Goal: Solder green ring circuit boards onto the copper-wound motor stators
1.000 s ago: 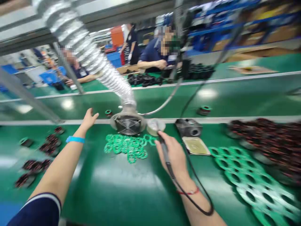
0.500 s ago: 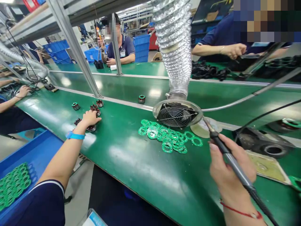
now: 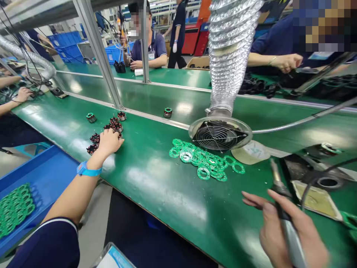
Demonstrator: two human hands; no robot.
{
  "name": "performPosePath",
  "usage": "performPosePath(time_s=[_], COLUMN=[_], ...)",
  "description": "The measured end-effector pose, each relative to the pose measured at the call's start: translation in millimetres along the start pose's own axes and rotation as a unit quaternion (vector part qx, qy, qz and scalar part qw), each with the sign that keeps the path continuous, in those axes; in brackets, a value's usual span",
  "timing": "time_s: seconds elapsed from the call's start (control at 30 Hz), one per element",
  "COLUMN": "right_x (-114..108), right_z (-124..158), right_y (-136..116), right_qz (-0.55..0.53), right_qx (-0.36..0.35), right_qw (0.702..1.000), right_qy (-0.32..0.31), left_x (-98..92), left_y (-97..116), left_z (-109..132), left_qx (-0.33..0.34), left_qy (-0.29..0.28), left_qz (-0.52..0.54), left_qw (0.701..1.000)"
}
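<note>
My left hand [image 3: 108, 143] reaches out to a cluster of small copper-wound coils [image 3: 113, 124] on the green bench [image 3: 156, 186]; its fingers curl over one coil, which is mostly hidden beneath them. A blue band sits on that wrist. My right hand [image 3: 281, 229], low at the right, is closed round the handle of a soldering iron [image 3: 280, 197] whose tip points up toward the stand. A heap of green ring-shaped boards [image 3: 205, 160] lies between the hands, just under the round fume extractor intake [image 3: 219, 134].
A foil duct [image 3: 230, 56] rises from the intake. An iron stand with sponge tray [image 3: 318, 193] is at the right. A blue bin [image 3: 36, 190] holding green boards sits below left. Other people work across the belt and at far left. A metal post [image 3: 100, 56] stands behind.
My left hand has settled lower on the coils. My right hand with the soldering iron has dropped down and toward me, away from the extractor.
</note>
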State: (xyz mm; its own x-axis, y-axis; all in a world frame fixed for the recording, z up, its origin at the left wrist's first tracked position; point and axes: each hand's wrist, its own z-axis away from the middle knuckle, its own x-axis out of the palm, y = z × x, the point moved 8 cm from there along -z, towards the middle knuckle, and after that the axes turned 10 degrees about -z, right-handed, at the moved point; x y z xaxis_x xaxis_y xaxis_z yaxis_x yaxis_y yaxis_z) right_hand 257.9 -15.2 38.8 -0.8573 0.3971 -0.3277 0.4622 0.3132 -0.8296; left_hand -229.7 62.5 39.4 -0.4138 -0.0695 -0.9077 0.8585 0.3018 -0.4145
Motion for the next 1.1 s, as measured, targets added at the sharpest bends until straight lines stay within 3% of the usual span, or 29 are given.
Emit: performPosePath(time_s=[0.07, 0.17, 0.3, 0.37, 0.43, 0.5, 0.53, 0.57, 0.67, 0.73, 0.93, 1.1], right_x=[8, 24, 39, 46, 51, 56, 58, 60, 66, 69, 90, 117], right_z=[2, 4, 10, 13, 16, 19, 20, 20, 20, 17, 3, -1], right_y=[-1, -9, -17, -18, -18, -15, -13, -11, -1, 8, 21, 20], right_qz=[0.018, 0.029, 0.013, 0.004, -0.012, -0.026, -0.029, -0.028, 0.001, 0.023, 0.065, 0.154], right_qx=[0.007, -0.008, -0.044, -0.054, -0.053, -0.037, -0.027, -0.020, 0.001, 0.027, 0.044, -0.017], right_qw=[1.000, 0.998, 0.994, 0.991, 0.988, 0.985, 0.984, 0.983, 0.980, 0.980, 0.983, 0.966], right_qy=[-0.017, -0.054, -0.102, -0.124, -0.145, -0.165, -0.174, -0.183, -0.198, -0.196, -0.165, -0.208], left_x=[-9.9, -23.2, -50.1, -59.5, -65.7, -69.4, -68.3, -64.6, -42.4, -29.6, -27.0, -45.0], left_y=[18, 57, 111, 130, 144, 147, 144, 140, 139, 148, 174, 197], left_z=[6, 23, 60, 77, 89, 86, 78, 68, 56, 63, 85, 91], left_qx=[0.034, 0.135, 0.285, 0.327, 0.363, 0.370, 0.360, 0.346, 0.349, 0.386, 0.386, 0.449], left_qy=[0.013, -0.015, -0.061, -0.128, -0.211, -0.232, -0.212, -0.183, -0.143, -0.135, -0.032, -0.056], left_qz=[0.009, 0.086, 0.241, 0.358, 0.480, 0.565, 0.584, 0.581, 0.460, 0.379, 0.365, 0.426], left_qw=[0.999, 0.987, 0.926, 0.865, 0.770, 0.700, 0.696, 0.714, 0.804, 0.830, 0.847, 0.784])
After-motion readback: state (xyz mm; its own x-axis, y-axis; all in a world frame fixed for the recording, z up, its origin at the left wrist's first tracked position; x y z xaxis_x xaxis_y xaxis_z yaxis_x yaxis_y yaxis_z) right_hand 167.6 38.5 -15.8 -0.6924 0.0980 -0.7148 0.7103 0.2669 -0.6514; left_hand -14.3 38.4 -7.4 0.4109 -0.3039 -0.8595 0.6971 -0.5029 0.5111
